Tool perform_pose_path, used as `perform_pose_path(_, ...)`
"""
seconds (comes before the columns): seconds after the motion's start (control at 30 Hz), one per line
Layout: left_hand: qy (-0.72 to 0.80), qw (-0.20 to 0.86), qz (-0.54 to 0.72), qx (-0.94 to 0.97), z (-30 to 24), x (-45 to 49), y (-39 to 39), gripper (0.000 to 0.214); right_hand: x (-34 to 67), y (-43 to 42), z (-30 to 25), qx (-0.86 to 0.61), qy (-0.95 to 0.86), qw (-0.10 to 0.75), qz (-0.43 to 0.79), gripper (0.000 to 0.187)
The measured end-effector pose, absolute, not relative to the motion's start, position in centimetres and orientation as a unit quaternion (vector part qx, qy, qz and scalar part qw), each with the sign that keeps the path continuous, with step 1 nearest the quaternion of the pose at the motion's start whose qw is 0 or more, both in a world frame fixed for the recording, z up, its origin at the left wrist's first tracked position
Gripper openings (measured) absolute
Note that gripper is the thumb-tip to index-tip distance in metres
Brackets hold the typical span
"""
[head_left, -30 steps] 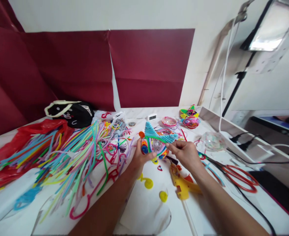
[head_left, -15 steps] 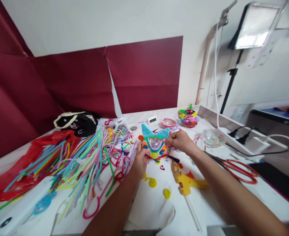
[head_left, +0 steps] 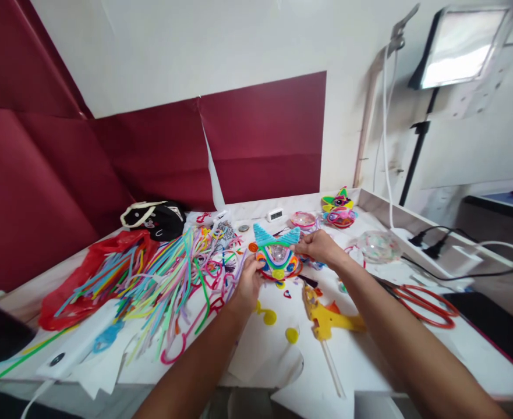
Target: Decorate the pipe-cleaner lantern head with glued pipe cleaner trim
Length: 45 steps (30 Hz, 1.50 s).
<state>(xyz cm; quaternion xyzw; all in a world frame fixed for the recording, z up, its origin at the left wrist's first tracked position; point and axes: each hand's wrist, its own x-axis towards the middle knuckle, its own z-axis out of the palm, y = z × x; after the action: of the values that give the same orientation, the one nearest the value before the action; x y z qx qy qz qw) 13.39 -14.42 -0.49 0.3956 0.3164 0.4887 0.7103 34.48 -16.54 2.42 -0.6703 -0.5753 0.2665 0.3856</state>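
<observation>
Both my hands hold a colourful pipe-cleaner figure with two teal ears and a clear globe in its middle, just above the white table. My left hand grips its lower left edge with fingers closed. My right hand pinches the right teal ear. Below the figure lie yellow coiled discs and a yellow glue gun.
A big heap of loose pipe cleaners and a red plastic bag lie to the left. A black pouch, a small clock, other finished figures, a clear globe, red scissors and cables sit behind and to the right.
The view has swung to the left and pulled back. The figure has been turned to face me and brought lower toward the table; both hands keep their grip.
</observation>
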Motion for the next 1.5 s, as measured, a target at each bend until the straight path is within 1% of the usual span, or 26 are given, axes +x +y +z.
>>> perform_pose_path(0.1,0.314,0.709,0.49,0.399,-0.1,13.5,-14.6,0.036,34.5,-16.6,3.0,-0.66,-0.58,0.396,0.269,0.042)
perform_pose_path(0.27,0.293,0.705,0.503,0.406,2.1,14.4,-14.2,0.035,35.1,-16.6,6.2,-0.635,-0.583,0.436,0.258,0.056)
perform_pose_path(0.37,0.28,0.702,0.514,0.407,3.5,14.9,-14.2,0.032,35.7,-16.5,8.0,-0.628,-0.58,0.459,0.241,0.054)
perform_pose_path(0.47,0.276,0.701,0.519,0.403,3.9,14.8,-15.0,0.033,35.8,-16.8,8.5,-0.624,-0.582,0.462,0.241,0.051)
perform_pose_path(0.73,0.344,0.691,0.5,0.392,0.1,12.2,-18.4,0.039,33.4,-17.9,4.5,-0.607,-0.607,0.42,0.294,0.055)
perform_pose_path(0.97,0.396,0.676,0.494,0.377,-2.2,11.0,-18.6,0.043,32.5,-17.6,1.5,-0.598,-0.618,0.392,0.327,0.053)
perform_pose_path(1.2,0.403,0.662,0.48,0.412,-2.8,10.4,-18.4,0.037,32.4,-17.4,0.3,-0.607,-0.605,0.383,0.345,0.053)
perform_pose_path(1.27,0.397,0.66,0.47,0.43,-2.8,10.2,-18.3,0.037,32.4,-17.3,0.2,-0.612,-0.603,0.372,0.351,0.05)
perform_pose_path(1.37,0.385,0.656,0.465,0.453,-3.0,9.9,-17.9,0.036,32.4,-17.0,0.0,-0.624,-0.6,0.352,0.356,0.041)
perform_pose_path(1.5,0.414,0.599,0.475,0.494,-4.0,9.8,-17.1,0.032,32.3,-16.9,0.0,-0.642,-0.594,0.332,0.353,0.03)
